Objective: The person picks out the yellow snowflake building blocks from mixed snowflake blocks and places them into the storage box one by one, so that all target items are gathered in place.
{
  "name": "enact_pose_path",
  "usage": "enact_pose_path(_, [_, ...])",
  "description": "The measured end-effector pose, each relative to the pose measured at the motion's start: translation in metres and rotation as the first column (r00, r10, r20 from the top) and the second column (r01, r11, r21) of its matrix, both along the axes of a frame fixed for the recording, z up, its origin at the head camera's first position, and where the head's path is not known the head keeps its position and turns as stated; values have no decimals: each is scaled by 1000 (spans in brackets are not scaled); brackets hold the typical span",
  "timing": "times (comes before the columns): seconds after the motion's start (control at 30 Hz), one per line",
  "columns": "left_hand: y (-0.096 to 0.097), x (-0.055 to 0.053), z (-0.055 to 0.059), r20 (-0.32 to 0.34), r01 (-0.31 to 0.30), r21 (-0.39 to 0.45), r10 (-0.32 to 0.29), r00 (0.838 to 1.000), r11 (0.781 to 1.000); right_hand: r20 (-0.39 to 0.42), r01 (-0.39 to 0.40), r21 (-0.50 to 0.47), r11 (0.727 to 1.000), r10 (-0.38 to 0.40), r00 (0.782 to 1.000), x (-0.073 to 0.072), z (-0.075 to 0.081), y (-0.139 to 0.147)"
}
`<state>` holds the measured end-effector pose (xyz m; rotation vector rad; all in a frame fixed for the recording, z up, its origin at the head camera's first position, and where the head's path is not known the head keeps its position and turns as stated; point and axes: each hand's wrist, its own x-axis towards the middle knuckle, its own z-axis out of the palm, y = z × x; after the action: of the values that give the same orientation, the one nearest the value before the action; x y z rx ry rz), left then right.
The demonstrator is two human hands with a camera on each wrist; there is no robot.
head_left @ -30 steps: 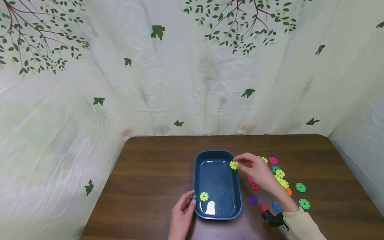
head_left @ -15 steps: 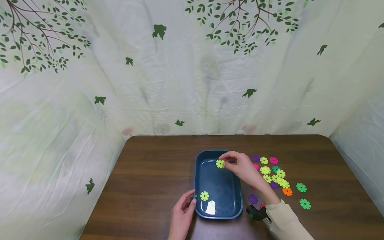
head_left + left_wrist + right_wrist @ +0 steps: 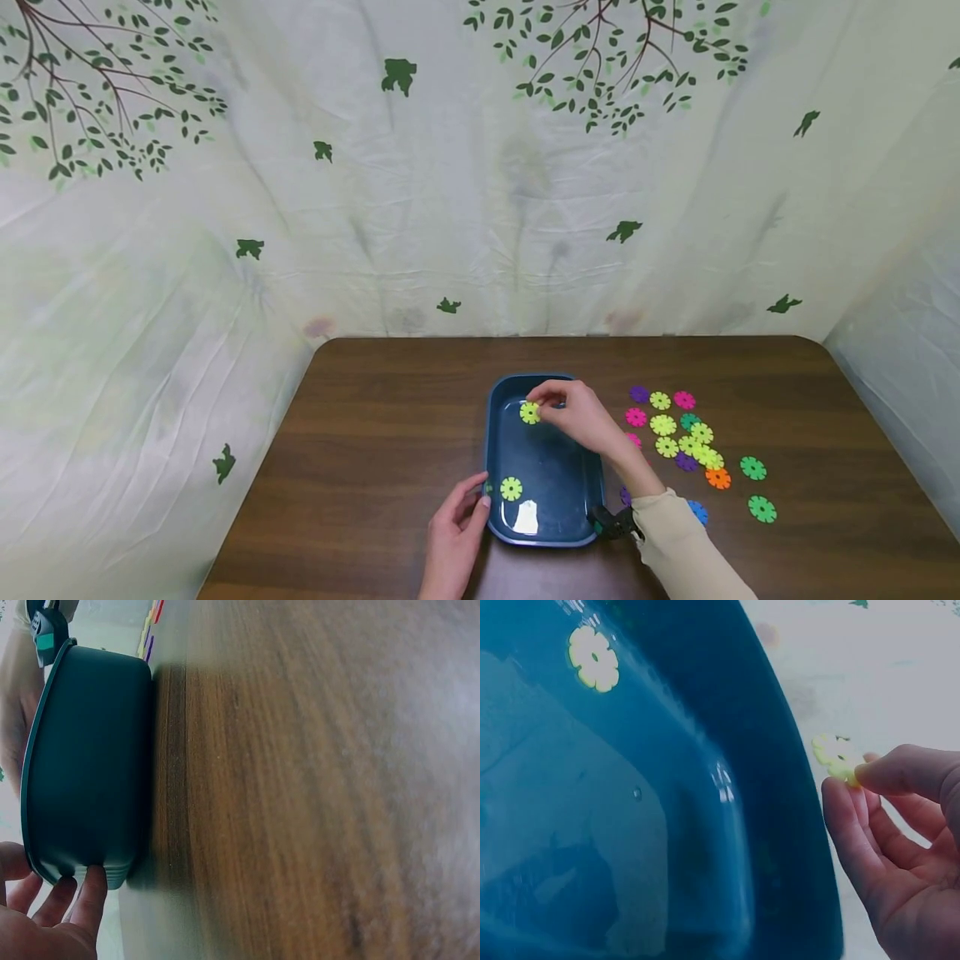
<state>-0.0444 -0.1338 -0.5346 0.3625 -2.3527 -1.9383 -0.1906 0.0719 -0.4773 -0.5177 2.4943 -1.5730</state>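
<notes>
A deep blue tray (image 3: 545,537) sits on the wooden table. My left hand (image 3: 455,537) grips its left side, thumb up at the rim and fingertips (image 3: 94,881) against the outer wall. Over the far part of the tray, my right hand (image 3: 581,414) pinches a yellow flower-shaped disc (image 3: 529,412) between thumb and index finger; the right wrist view shows this pinched disc (image 3: 835,757) above the rim. Another yellow flower disc (image 3: 512,489) lies flat on the tray floor near the left hand.
Right of the tray, several flower discs lie scattered, among them a yellow one (image 3: 663,425), an orange one (image 3: 717,478) and a green one (image 3: 762,509). The right forearm covers part of this area. A leaf-printed cloth (image 3: 525,208) hangs behind the table (image 3: 360,467).
My right hand has carried the pinched yellow disc leftward from the tray's right rim to over its far left part. The left hand keeps its place on the tray.
</notes>
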Motion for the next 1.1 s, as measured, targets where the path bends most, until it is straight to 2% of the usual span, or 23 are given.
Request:
enact_pose_path(0.3, [-1, 2, 0, -9, 5, 7, -5, 1000, 1000, 27, 2, -70, 998, 0, 1000, -4, -13, -17])
enact_pose_path(0.53, [0, 2, 3, 2, 13, 5, -13, 1000, 1000, 16, -55, -108, 993, 57, 998, -9, -24, -24])
enact_pose_path(0.63, [0, 2, 5, 11, 13, -6, -13, 1000, 1000, 39, -80, -101, 992, 85, 996, -11, -26, -25])
enact_pose_path(0.77, [0, 2, 5, -4, 18, -2, -18, 1000, 1000, 77, -148, -68, 987, 153, 985, -12, -28, -27])
enact_pose_path(0.9, [-1, 1, 3, 0, 22, 8, -22, 1000, 1000, 106, -239, -51, 970, 243, 964, -9, -24, -29])
enact_pose_path(1.07, [-1, 2, 2, -27, 25, 25, -25, 999, 999, 130, -292, -29, 956, 293, 947, -8, -28, -32])
enact_pose_path(1.1, [-1, 2, 2, -40, 28, 29, -27, 999, 999, 129, -296, -22, 955, 297, 946, -10, -34, -32])
